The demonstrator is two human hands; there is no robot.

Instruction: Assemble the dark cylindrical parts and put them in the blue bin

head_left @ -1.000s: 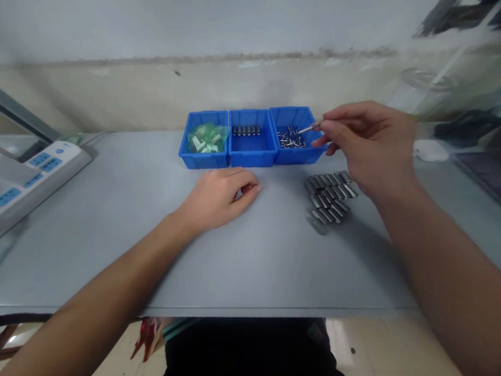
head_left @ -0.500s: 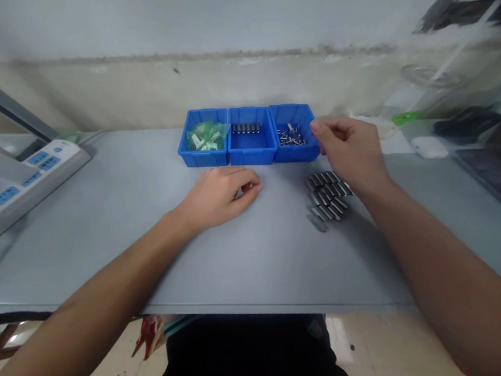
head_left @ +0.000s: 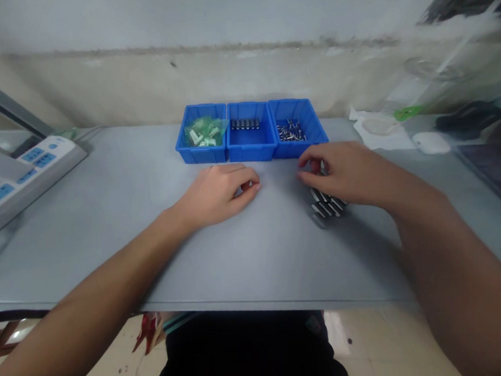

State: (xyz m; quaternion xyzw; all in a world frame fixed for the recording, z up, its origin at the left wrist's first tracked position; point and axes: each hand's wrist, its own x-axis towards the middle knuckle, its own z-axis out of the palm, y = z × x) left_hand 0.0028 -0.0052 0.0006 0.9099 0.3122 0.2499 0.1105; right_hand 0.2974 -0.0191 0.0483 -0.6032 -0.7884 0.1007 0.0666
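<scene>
My left hand rests on the grey table, its fingers loosely curled and the tips of thumb and forefinger close together, with nothing visible in them. My right hand hovers over a cluster of short metal cylinders, covering part of it. Its thumb and forefinger are apart and nothing shows between them. Just beyond the hands stand three blue bins in a row. The right bin holds small shiny metal pins. In the middle bin, several dark metal cylinders line the back wall.
The left bin contains a green plastic bag with pale parts. A white device with blue panels stands at the left. White paper, a white rounded object and a dark flat panel lie at the right.
My right hand has come down and toward me from beside the right bin to the metal cylinders, and its fingers have parted. My left hand stays where it was.
</scene>
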